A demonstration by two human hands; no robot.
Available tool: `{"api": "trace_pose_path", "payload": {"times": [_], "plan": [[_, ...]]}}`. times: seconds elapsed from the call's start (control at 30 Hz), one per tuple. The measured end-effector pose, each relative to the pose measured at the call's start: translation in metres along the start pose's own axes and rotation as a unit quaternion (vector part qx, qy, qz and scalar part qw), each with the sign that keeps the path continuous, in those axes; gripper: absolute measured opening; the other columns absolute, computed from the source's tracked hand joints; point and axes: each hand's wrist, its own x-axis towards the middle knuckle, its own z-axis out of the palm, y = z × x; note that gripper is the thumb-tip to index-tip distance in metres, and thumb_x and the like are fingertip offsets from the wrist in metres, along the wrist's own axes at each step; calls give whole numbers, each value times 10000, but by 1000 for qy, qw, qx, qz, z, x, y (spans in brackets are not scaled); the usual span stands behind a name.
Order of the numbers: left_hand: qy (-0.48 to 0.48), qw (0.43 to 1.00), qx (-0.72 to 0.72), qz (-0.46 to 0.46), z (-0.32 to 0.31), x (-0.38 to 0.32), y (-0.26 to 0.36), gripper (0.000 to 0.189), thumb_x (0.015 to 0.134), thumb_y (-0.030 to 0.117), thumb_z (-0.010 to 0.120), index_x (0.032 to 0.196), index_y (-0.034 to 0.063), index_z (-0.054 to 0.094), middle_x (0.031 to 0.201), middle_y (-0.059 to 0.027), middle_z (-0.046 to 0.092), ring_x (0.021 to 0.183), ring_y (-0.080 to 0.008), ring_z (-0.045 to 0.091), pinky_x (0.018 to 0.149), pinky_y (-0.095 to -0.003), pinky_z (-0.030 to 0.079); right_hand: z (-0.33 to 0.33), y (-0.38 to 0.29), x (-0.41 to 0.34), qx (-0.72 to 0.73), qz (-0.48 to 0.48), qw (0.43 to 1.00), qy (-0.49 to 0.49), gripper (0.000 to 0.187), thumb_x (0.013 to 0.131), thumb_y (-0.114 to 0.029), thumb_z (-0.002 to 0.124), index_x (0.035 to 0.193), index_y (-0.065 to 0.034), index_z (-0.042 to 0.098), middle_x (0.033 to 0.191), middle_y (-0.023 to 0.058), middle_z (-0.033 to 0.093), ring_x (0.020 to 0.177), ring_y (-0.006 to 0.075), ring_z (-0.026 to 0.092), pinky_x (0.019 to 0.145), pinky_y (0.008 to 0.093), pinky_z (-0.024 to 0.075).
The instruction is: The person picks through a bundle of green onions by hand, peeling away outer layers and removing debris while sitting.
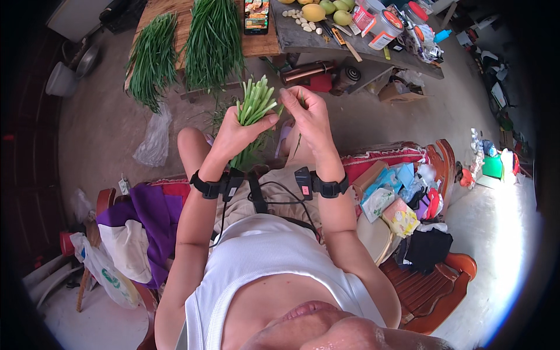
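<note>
A bunch of garlic chives (256, 103) is gripped in my left hand (236, 131), pale cut stem ends pointing up and away from me, green leaves hanging below the fist over my lap. Close beside the stem ends, my right hand (310, 118) has thumb and fingers pinched together on a thin green chive leaf (299, 143). Two larger piles lie on the wooden table ahead: a smaller chive pile (153, 57) at the left and a bigger chive pile (212, 48) next to it, their leaves drooping over the edge.
A smartphone (256, 17) with a lit screen lies on the wooden board (267, 43). Fruit (314, 13), a utility knife (338, 36) and jars (387, 26) crowd the grey tabletop. A plastic bag (154, 138) lies on the floor. Purple cloth (151, 218) and packages (378, 203) flank me on the bench.
</note>
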Motion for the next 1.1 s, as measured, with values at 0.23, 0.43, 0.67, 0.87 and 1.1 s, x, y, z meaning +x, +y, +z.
{"api": "trace_pose_path", "payload": {"times": [0.23,0.43,0.67,0.87,1.1], "plan": [[16,991,69,115,4,0,-13,217,835,120,706,985,-29,657,818,13,649,747,-31,521,667,-224,454,-3,-6,-6,-73,9,997,-21,287,904,-255,648,857,28,630,695,-24,568,641,32,458,553,198,365],[14,992,72,104,2,-7,1,230,845,150,701,979,-30,650,817,20,639,743,-31,498,662,-234,449,-8,-2,-7,-146,16,989,33,280,911,-255,634,852,19,635,708,-25,589,658,37,470,583,223,395],[-76,994,73,12,-11,-18,-8,173,838,168,710,890,36,610,718,45,553,586,-23,440,477,-197,326,-35,-13,0,-26,-19,994,108,245,940,-244,591,861,-17,635,757,-45,584,654,41,445,622,199,378],[-56,996,-15,-68,-20,-24,-9,195,830,216,708,867,42,629,682,50,513,557,-33,414,464,-203,301,-71,-20,11,120,-59,972,194,247,965,-286,538,879,-62,596,718,-31,507,536,9,350,440,172,232],[-62,936,-337,-73,-33,-14,-20,234,909,162,584,1063,-13,570,669,42,408,510,-32,323,453,-188,247,-95,-38,13,239,-102,924,280,280,991,-341,461,871,-90,499,797,52,562,581,113,447,582,241,387]]}}
